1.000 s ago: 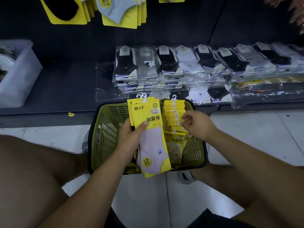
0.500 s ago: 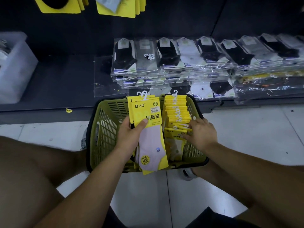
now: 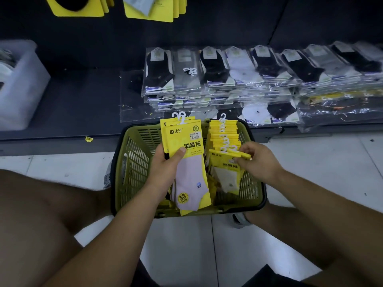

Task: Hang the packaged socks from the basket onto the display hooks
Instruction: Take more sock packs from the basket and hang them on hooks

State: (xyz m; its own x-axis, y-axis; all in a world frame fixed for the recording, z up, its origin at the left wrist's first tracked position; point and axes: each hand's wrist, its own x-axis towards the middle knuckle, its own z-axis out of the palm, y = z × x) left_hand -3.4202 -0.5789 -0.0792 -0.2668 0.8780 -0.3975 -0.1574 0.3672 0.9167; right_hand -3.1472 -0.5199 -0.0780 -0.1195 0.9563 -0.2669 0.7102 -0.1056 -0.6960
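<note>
Gripping left hand: fingers clamped on a stack of pink sock packs, held upright over the green basket; how many, unclear.
Right hand: fingers pinch the top card of a cream sock pack, its lower end inside the basket.
Hanging packs: cut off by the top edge.

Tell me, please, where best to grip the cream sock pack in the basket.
Pinch the cream sock pack by its yellow header, just below the white hook, from above on the right, as the right hand does: that top edge stands free, while the sock end sits low in the basket among other packs.
</note>
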